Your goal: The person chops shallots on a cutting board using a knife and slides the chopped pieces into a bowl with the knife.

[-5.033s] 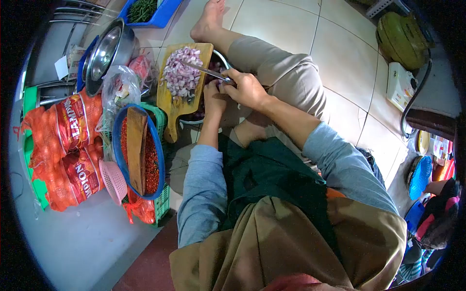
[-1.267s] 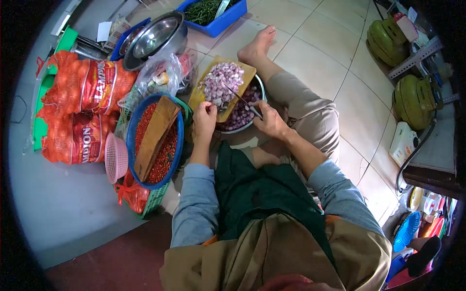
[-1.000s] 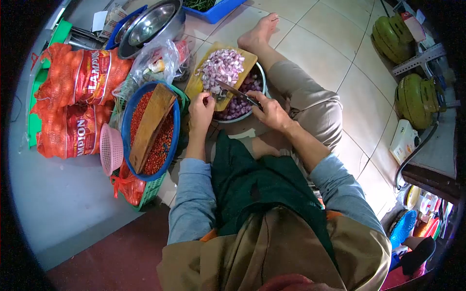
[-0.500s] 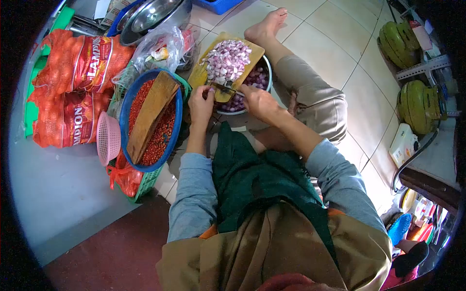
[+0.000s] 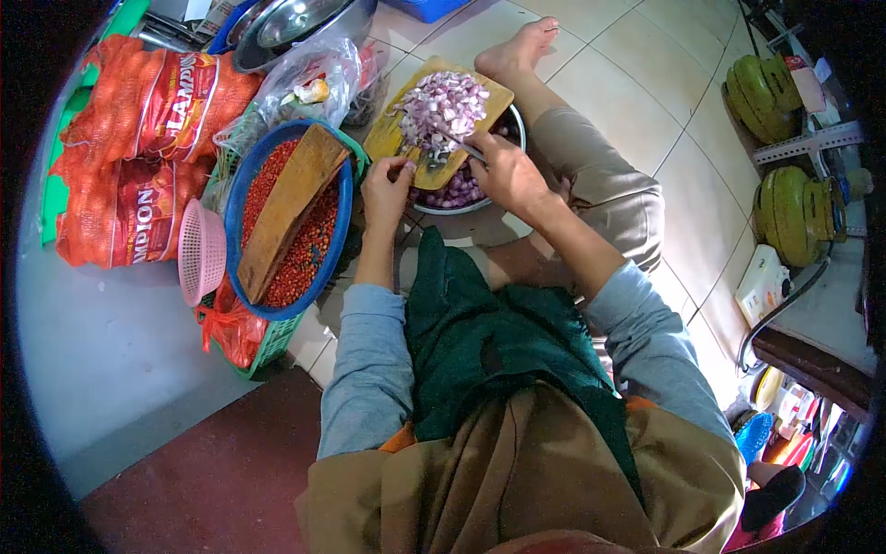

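Observation:
A wooden cutting board (image 5: 385, 138) lies tilted across a metal bowl (image 5: 520, 138). Chopped purple-white shallots (image 5: 443, 103) are heaped on it. My right hand (image 5: 509, 177) grips a knife (image 5: 473, 153), its blade at the near side of the heap. Under the board, the bowl holds more shallots (image 5: 454, 194), still in larger pieces. My left hand (image 5: 386, 192) is at the board's near left corner, thumb and fingers pinched together. Whatever sits between those fingertips is too small to make out.
To the left, a blue basin (image 5: 340, 217) of red chillies has a wooden block (image 5: 288, 217) across it. Orange mesh sacks (image 5: 111, 111), a pink basket (image 5: 201, 251) and a plastic bag (image 5: 323, 78) are nearby. Green gas cylinders (image 5: 789, 212) stand at right.
My right hand has moved the knife away from my left fingertips, up toward the chopped heap. My left hand stays near the board's corner. The whole view has shifted slightly.

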Demonstrator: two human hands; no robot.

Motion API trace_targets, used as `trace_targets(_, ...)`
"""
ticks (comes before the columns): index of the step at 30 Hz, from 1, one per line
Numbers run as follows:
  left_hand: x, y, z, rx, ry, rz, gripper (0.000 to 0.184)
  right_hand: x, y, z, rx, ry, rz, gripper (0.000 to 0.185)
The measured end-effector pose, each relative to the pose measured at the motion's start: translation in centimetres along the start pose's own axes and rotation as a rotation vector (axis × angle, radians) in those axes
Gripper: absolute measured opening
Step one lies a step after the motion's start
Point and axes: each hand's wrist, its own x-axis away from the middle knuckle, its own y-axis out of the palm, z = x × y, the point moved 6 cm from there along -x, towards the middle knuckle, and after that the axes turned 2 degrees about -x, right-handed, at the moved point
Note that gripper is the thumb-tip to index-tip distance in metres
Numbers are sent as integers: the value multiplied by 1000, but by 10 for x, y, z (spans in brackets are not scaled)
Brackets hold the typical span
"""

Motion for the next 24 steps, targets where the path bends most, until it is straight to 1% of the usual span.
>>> trace_targets(2,0,1,-2,-12,-1,-1,28,5,16,2,-37,-43,-15,32)
trace_targets(6,1,0,-1,40,-31,2,29,16,48,5,82,-65,-141,29)
trace_targets(7,1,1,-2,26,-23,9,29,16,50,4,100,-100,-129,27)
trace_targets(8,0,2,-3,13,-13,17,29,13,50,8,92,-69,-121,27)
trace_targets(10,1,2,-4,9,-20,21,29,6,44,13,76,-3,-104,26)
trace_targets(14,2,0,-3,41,-44,12,28,1,8,-2,71,-49,-62,28)
trace_targets(18,2,2,-9,44,-49,17,28,21,-19,-2,101,-181,-177,32)
trace_targets(19,2,1,-7,47,-56,17,28,27,-21,3,123,-165,-248,34)
trace_targets(22,1,3,-6,50,-36,23,27,38,-26,5,163,-133,-277,35)
trace_targets(24,1,4,-6,62,-16,38,27,37,-24,11,163,-121,-197,36)
